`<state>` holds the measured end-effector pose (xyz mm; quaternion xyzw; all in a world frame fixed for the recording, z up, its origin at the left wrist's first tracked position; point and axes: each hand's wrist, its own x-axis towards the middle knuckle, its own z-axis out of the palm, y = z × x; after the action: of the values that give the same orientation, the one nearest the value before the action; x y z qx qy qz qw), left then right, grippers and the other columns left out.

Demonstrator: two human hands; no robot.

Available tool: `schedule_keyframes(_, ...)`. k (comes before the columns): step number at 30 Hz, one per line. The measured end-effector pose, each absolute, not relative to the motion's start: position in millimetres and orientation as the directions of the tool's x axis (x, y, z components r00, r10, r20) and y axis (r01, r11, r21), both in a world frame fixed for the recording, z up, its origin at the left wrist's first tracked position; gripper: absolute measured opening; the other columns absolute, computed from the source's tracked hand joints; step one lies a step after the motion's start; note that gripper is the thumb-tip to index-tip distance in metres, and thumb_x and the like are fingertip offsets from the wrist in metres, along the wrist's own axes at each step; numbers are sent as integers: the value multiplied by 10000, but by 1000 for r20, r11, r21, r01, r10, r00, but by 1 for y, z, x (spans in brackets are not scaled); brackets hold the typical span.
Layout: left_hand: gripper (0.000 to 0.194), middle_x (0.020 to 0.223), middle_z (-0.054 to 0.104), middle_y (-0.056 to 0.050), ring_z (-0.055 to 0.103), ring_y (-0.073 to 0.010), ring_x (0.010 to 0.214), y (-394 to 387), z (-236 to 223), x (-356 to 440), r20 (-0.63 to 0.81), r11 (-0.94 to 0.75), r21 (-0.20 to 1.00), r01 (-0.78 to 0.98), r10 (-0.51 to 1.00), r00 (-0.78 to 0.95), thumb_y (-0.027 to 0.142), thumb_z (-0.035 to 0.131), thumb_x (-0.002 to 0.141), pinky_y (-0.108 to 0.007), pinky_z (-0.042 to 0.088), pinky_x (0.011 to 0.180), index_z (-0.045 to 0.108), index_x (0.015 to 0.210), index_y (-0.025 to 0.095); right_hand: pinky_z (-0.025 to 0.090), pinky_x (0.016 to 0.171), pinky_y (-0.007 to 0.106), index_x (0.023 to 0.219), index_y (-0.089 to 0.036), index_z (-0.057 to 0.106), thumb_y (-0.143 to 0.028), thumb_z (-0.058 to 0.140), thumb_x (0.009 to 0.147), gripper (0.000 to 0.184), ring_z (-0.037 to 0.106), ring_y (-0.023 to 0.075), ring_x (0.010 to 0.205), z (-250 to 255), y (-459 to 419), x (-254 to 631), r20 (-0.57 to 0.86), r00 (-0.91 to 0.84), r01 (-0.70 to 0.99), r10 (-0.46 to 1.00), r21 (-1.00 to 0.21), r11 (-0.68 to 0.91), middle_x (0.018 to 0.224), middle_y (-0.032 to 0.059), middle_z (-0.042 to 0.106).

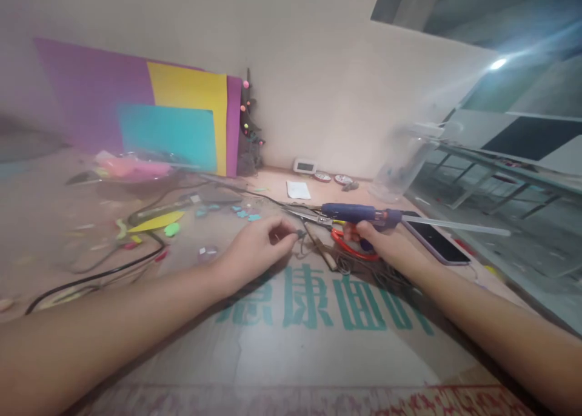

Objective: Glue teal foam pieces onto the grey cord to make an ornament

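My right hand (pixel 364 233) is closed round the handle of a blue glue gun (pixel 349 212), whose nozzle points left. A long whitish glue stick (pixel 454 223) sticks out of its back end. My left hand (pixel 266 246) pinches something small and dark (pixel 300 234) between thumb and fingertips, just left of the nozzle; its kind is too small to make out. Under the gun lie scissors with red-orange handles (pixel 352 249), partly hidden by my right hand. A wooden-handled tool (pixel 326 251) rests on the table between my hands.
Small blue flower shapes (pixel 242 214), a yellow leaf-shaped piece (pixel 157 221) and a black cable (pixel 104 275) lie to the left. A phone (pixel 436 239) is at the right edge. Coloured sheets (pixel 168 137) lean on the wall. A clear plastic container (pixel 396 164) stands back right.
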<state>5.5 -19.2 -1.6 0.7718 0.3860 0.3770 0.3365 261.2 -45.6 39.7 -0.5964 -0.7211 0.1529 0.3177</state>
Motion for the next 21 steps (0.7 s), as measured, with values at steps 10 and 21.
schedule_keyframes(10,132,764,652,7,596,-146,702,-12,-8,4,289,-449,814,368,864,413,302,558,833,-247,441,644,602,809,179,538,801,334,743,-228,709,-405,565,805,237,697,247,836,29,-47,262,204,-207,653,957,-700,290,808,28,749)
schedule_keyframes(21,100,760,674,4,614,-141,693,-13,-8,4,312,-504,767,397,834,455,248,549,823,-236,442,622,623,811,182,506,672,310,591,-222,600,-506,557,742,325,639,219,693,30,-48,265,187,-171,761,967,-599,250,661,32,670)
